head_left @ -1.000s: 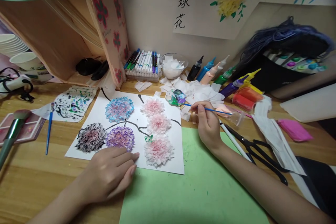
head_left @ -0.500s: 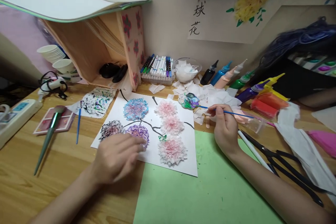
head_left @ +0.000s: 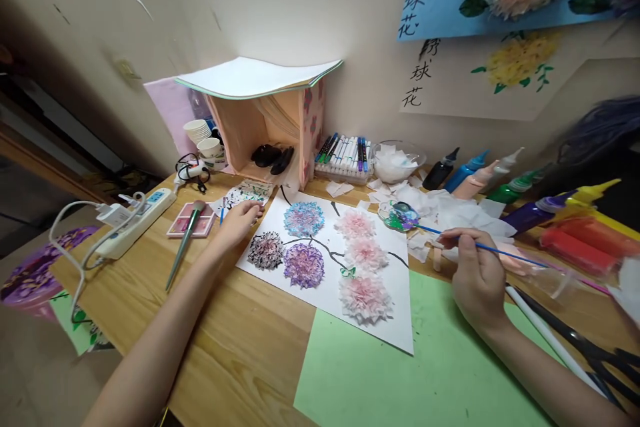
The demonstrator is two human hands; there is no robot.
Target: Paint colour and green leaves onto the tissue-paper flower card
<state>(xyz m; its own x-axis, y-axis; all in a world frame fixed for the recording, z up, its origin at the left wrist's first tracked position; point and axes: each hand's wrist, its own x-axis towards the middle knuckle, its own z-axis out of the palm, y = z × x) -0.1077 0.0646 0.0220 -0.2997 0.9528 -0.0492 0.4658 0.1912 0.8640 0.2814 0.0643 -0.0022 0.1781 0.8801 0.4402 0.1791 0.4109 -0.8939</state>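
My right hand (head_left: pixel 475 273) grips a thin blue paintbrush (head_left: pixel 510 255). Its tip rests at a small clear palette (head_left: pixel 400 215) smeared with green, purple and dark paint. My left hand (head_left: pixel 243 219) reaches over the near edge of a paint-stained tissue (head_left: pixel 250 193), fingers forward and loosely bent; whether they touch it I cannot tell. Between the hands lies a white sheet (head_left: pixel 330 310) with painted dark branches and crinkled paper flowers: a blue one (head_left: pixel 304 219), a black-edged one (head_left: pixel 265 250), a purple one (head_left: pixel 304 265) and several pink ones (head_left: pixel 367 298). A small green leaf (head_left: pixel 349 272) is painted by the branch.
Paint bottles (head_left: pixel 470 173) and white paper scraps (head_left: pixel 460 210) line the back right. A marker box (head_left: pixel 345 163) stands beside a glass bowl (head_left: pixel 397 163). Scissors (head_left: pixel 575 327) lie at right, a makeup brush (head_left: pixel 185 247) and power strip (head_left: pixel 137 220) at left. Green paper (head_left: pixel 380 367) covers the front.
My left hand has moved from over the purple flower to the stained tissue at the back left. The view has swung left and up. My right hand still keeps the brush at the palette.
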